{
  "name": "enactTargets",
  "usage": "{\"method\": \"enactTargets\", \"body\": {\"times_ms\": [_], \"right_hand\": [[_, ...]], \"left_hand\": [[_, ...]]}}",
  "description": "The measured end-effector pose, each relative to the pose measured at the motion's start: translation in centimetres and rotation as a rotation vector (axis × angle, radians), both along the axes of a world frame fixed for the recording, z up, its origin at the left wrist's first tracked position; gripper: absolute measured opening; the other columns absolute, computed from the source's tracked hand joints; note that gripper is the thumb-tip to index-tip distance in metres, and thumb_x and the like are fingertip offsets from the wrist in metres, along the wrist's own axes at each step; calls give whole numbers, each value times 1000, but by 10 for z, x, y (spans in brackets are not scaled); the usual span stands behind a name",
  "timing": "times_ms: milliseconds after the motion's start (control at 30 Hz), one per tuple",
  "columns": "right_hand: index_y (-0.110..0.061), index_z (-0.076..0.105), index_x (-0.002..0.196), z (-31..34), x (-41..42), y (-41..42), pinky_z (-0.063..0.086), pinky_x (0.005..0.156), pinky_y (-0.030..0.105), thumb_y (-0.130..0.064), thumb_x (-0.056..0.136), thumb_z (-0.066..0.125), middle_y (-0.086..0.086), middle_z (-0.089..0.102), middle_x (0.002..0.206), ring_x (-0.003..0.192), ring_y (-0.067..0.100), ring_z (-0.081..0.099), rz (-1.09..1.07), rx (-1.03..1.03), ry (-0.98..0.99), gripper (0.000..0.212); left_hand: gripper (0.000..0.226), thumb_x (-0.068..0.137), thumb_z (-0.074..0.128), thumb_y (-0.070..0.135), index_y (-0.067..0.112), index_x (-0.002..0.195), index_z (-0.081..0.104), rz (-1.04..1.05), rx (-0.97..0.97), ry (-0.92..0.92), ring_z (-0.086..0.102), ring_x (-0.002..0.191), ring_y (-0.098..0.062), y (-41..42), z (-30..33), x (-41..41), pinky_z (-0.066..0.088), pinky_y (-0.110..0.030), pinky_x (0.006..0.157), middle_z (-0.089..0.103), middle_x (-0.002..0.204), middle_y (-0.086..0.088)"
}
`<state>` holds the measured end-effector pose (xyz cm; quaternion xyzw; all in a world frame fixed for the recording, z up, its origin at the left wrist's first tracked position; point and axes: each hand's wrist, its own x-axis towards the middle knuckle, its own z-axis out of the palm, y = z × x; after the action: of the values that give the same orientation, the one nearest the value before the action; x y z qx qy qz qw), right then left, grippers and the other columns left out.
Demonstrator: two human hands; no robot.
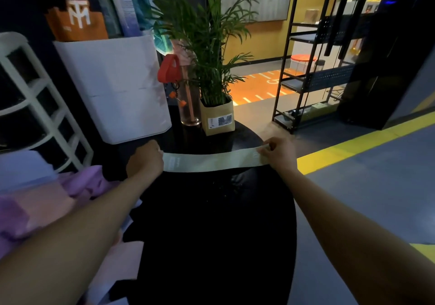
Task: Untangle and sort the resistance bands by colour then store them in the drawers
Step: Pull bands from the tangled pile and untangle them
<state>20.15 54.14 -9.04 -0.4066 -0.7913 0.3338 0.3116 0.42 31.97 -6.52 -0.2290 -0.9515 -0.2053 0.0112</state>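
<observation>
Pale green and flat as a ribbon, a resistance band [211, 162] is pulled out straight between two hands above a round black table [211, 222]. Its surface looks smooth and matte, with faint printing near each end. The left hand [146, 159] is curled into a fist around the band's left end, knuckles up. The right hand [279, 152] pinches the right end between thumb and bent fingers. Both forearms are bare.

On the left edge of the table lies a soft heap of more bands [47, 205] in lilac and pink, folded and overlapping; how they are tangled cannot be made out. Behind the heap stands a white plastic drawer unit [42, 109] with dark, open-looking compartments and rounded frame bars.

Next to it is a tall white bin [115, 88] with smooth sides, holding an orange and dark paper bag [75, 19] and rolled items. A red loop [168, 69] hangs beside the bin, near a clear glass cylinder [190, 106]. A leafy green palm [207, 38] grows from a square tan paper pot [217, 117] at the table's far edge. To the right stands a black metal shelf rack [313, 69] on a grey floor crossed by a yellow stripe [348, 149].
</observation>
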Motion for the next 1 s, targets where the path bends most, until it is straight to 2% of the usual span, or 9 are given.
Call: {"method": "enactTargets", "body": {"times_ms": [133, 267, 367, 500, 567, 700, 767, 867, 1000], "right_hand": [[-3, 68, 95, -4, -1, 4, 49, 74, 37, -18, 81, 70, 13, 66, 87, 83, 26, 61, -23, -20, -11, 20], [-1, 66, 100, -6, 3, 6, 47, 82, 37, -16, 86, 63, 15, 67, 99, 93, 28, 61, -50, -8, -33, 20], [6, 66, 92, -6, 5, 1, 48, 82, 42, -9, 86, 60, 23, 67, 95, 91, 34, 61, -55, 23, -39, 17], [-1, 69, 96, -8, 3, -3, 41, 73, 24, -4, 86, 59, 15, 69, 98, 93, 27, 62, -55, -5, -12, 14], [-3, 69, 99, -7, 4, -3, 38, 72, 20, -3, 87, 58, 12, 69, 100, 94, 24, 61, -48, -4, -23, 17], [0, 68, 94, -5, 7, -4, 46, 76, 34, -2, 86, 56, 18, 68, 96, 93, 31, 61, -44, 41, -81, 14], [-2, 68, 98, 1, 8, -8, 48, 81, 38, -3, 86, 56, 19, 67, 102, 97, 34, 60, -35, 82, -123, 17], [-7, 65, 114, 16, 10, -17, 45, 88, 35, -6, 86, 59, 13, 66, 115, 106, 31, 59, -15, 71, -150, 28], [-8, 65, 114, 33, 6, -43, 45, 83, 32, -10, 86, 62, 8, 64, 102, 104, 30, 59, 71, 45, -148, 29]], "left_hand": [[26, 96, 45, 27, 11, 117, 46, -18, -116, 92, 48, 111, -36, 2, 0, 6, 40, -40, 80, 45, 121, -16], [36, 88, 61, 25, 19, 123, 52, -447, 29, 108, 45, 118, -25, 15, -6, 20, 41, -38, 95, 44, 125, -5], [39, 86, 64, 21, 24, 123, 54, -669, 19, 61, 44, 117, -17, 32, -12, 38, 39, -35, 100, 45, 126, 4], [27, 91, 54, 12, 24, 115, 58, -646, -2, 39, 49, 110, -19, 44, -25, 46, 43, -41, 94, 51, 118, 5], [29, 92, 50, 7, 24, 112, 60, -621, -2, 12, 51, 108, -18, 46, -26, 46, 44, -41, 91, 52, 117, 5], [29, 93, 49, 10, 23, 117, 57, -644, -34, -27, 51, 111, -17, 43, -24, 50, 44, -38, 93, 50, 122, 4], [29, 95, 47, 12, 21, 121, 55, -633, -42, -43, 50, 114, -17, 35, -20, 50, 44, -38, 95, 47, 128, 4], [32, 95, 46, 11, 21, 125, 53, -615, -50, -25, 47, 118, -18, 14, -7, 47, 41, -37, 99, 43, 133, 4], [34, 90, 53, 12, 22, 122, 55, -572, -37, 63, 49, 114, -20, -27, 14, 45, 42, -40, 96, 47, 126, 3]]}}
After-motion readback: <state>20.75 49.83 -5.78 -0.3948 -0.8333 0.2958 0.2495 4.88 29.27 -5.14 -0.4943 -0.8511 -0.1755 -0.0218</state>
